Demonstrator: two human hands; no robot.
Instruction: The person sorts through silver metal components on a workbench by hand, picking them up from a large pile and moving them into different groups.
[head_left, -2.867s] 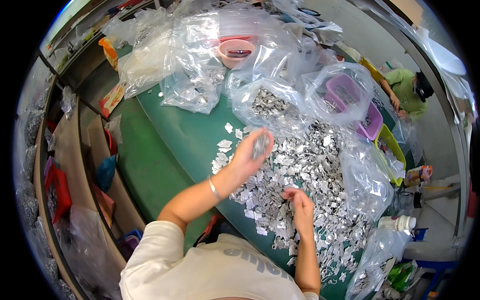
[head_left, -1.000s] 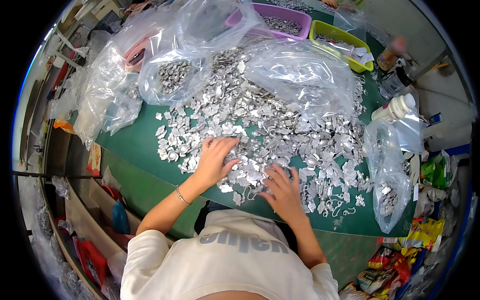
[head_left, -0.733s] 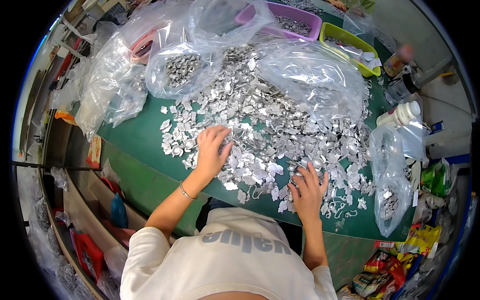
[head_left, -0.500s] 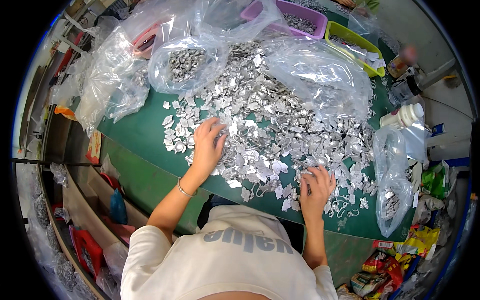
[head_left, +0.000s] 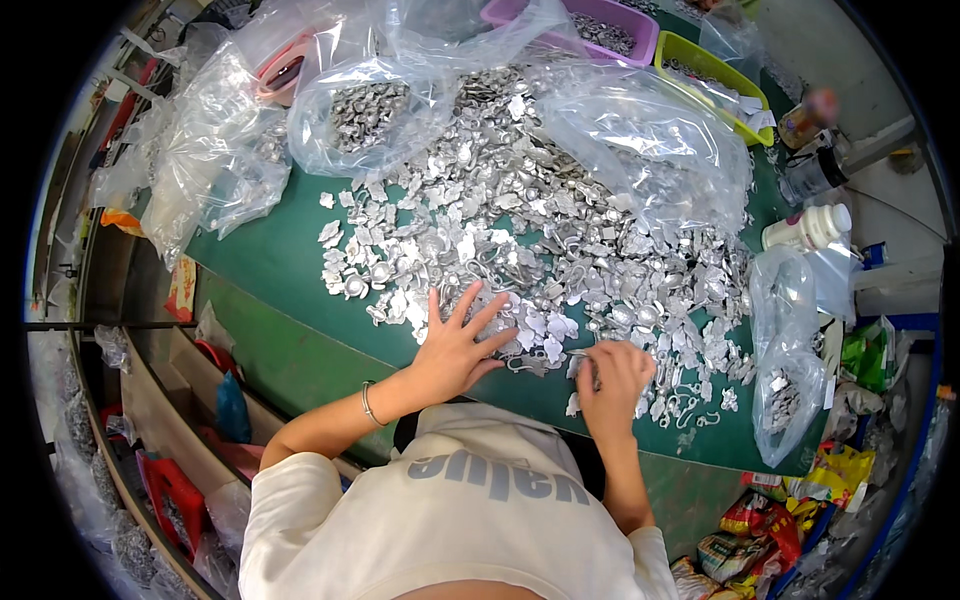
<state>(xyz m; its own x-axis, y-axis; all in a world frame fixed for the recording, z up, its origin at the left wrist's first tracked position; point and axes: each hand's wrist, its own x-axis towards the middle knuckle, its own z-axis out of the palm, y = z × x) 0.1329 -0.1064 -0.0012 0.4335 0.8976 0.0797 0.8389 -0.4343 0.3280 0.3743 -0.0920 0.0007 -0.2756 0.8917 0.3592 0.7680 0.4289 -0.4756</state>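
A wide heap of small silvery metal pieces (head_left: 480,205), some flat and leaf-like, some hook-shaped, covers much of the green table (head_left: 285,235). My left hand (head_left: 460,345) lies at the near edge of the heap, its fingers spread over the pieces and its palm down. Close to the table's front edge, my right hand (head_left: 615,378) has its fingers curled together. A small silvery metal piece (head_left: 578,353) shows at its fingertips; the rest of the grip is hidden. Several hook-shaped pieces (head_left: 685,402) lie just right of that hand.
Clear plastic bags (head_left: 650,140) with metal pieces lie on and behind the heap. A purple basin (head_left: 645,42) and a yellow-green basin (head_left: 700,55) stand at the back. On the right are a white bottle (head_left: 808,228) and a small bag (head_left: 790,360). Wooden shelving (head_left: 165,375) stands at left.
My left hand has come nearer and to the right, its fingers now spread on the pieces. My right hand has shifted slightly left and nearer, and its fingers have closed.
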